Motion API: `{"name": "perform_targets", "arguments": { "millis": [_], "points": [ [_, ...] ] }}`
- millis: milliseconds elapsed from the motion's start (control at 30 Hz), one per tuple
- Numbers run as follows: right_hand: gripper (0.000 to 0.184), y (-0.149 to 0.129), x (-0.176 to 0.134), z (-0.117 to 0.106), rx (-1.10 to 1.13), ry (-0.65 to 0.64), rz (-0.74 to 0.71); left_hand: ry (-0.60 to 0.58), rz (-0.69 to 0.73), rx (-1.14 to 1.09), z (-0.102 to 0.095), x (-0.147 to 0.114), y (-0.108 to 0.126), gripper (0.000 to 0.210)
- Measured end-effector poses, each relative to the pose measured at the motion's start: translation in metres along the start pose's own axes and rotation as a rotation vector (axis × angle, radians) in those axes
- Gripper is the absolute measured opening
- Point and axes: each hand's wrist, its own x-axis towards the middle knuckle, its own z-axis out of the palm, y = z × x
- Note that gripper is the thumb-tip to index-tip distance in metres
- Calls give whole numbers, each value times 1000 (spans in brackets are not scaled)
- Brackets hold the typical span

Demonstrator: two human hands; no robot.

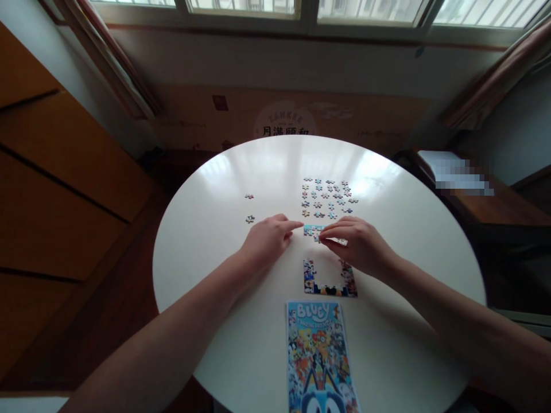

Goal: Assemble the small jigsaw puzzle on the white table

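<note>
My left hand (pixel 269 236) rests on the table, index finger stretched out to the left edge of a joined strip of jigsaw puzzle (pixel 308 229). Nothing shows in its fingers. With thumb and fingers pinched together, my right hand (pixel 359 244) holds a small puzzle piece (pixel 317 238) at the lower side of that strip, and it covers the strip's right part. Nearer to me lies a U-shaped section of joined border pieces (pixel 309 280), its top side open. Below it is a colourful picture sheet (pixel 318 344) lettered BLUEY.
Several loose puzzle pieces (pixel 325 195) lie in rows beyond my hands. Two more, a far piece (pixel 249 197) and a nearer piece (pixel 250 219), lie to the left. The white oval table (pixel 206 229) stands before a window wall. A wooden side surface (pixel 512 201) holds papers at right.
</note>
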Motion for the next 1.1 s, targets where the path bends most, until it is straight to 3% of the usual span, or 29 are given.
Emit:
{"name": "perform_targets", "arguments": {
  "millis": [267, 700, 800, 967, 1100],
  "points": [
    [14, -1, 11, 20, -69, -47, 7, -60, 26, 128, 6, 0, 1, 39],
    [18, -8, 12, 18, -91, -113, 77, -86, 5, 109, 6, 1, 0, 46],
    [19, -5, 12, 16, -11, -65, 89, -98, -6, 108, 4, 2, 1, 47],
    [20, 9, 12, 7, 75, 137, 152, -85, 7, 92, 5, 2, 1, 46],
    [19, 13, 10, 8, 65, 66, 92, -68, 11, 98, 5, 2, 1, 45]
  ]
}}
